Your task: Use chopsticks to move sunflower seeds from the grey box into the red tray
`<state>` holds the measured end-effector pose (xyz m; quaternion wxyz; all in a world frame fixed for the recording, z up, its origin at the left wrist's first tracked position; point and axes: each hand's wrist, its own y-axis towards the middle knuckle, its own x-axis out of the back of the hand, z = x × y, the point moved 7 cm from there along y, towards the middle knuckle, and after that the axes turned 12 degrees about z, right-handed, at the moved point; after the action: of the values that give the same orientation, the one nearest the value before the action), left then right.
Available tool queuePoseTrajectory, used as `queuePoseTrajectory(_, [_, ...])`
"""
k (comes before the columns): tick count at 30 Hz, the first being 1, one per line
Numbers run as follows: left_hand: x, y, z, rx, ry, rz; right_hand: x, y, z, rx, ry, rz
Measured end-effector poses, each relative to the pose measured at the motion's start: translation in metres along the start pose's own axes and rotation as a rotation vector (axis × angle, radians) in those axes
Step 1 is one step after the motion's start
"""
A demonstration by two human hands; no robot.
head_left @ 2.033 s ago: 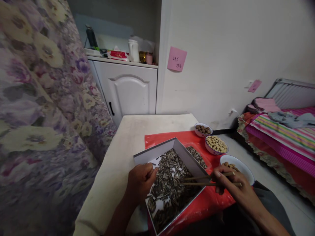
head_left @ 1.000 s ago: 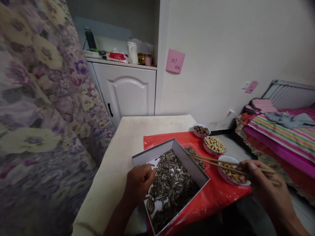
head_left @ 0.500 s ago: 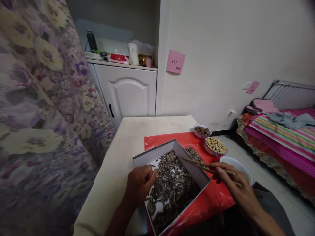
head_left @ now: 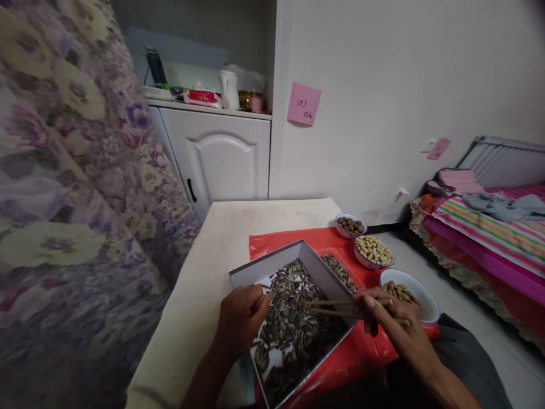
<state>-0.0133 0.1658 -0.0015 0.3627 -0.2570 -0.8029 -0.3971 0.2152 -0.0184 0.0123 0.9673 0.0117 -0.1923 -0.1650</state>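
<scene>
My left hand is closed at the left wall of a shallow white box, its thumb over the inside. Striped sunflower seeds cover much of the box's bottom, with white patches showing between them. Between the fingers of my right hand is a pair of wooden chopsticks. Their tips reach in over the seeds near the middle of the box, slightly apart; I cannot make out anything between them. Right beside that hand stands a white bowl with almonds in it.
A red plastic sheet lies under the box on the pale table. More seeds lie just beyond the box's right wall. Farther back stand a bowl of peanuts and a bowl of round brown nuts. A flowered curtain hangs at left.
The chopsticks have moved from the box's far right wall down toward its middle. My right hand has shifted slightly left and down, uncovering the almonds. My left hand stays in place.
</scene>
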Motion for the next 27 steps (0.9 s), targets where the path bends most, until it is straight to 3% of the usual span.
queuePoseTrajectory(6, [-0.002, 0.000, 0.001, 0.005, 0.003, 0.019, 0.007, 0.002, -0.007, -0.001, 0.066, -0.047])
queuePoseTrajectory(19, [-0.004, -0.001, 0.005, 0.016, 0.006, 0.025, -0.016, 0.006, -0.013, 0.005, 0.090, 0.051])
queuePoseTrajectory(27, [-0.001, 0.001, 0.000, 0.020, 0.016, 0.035, -0.016, 0.007, -0.011, 0.018, 0.070, 0.036])
